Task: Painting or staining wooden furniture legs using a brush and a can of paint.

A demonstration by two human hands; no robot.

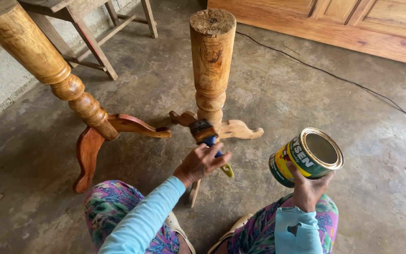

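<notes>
Person brushing a wooden pedestal [211,70], tin in other hand.
Left hand [200,162] fingers grasp a brush [206,134] — bristles beyond them touch the pedestal; right hand [308,188] grips an open tin [306,157].

Seated on a stained concrete floor [278,94], a person in light blue sleeves and floral trousers holds a paintbrush [206,137] in the left hand [202,162], its bristles against the lower turned section of an upright wooden pedestal leg [211,70] with curved feet. The right hand [308,190] grips an open green and yellow tin can [306,157], tilted toward the brush. A darker, glossier pedestal [66,87] leans at left; a black cable [334,75] runs past a wooden panel [353,23].
</notes>
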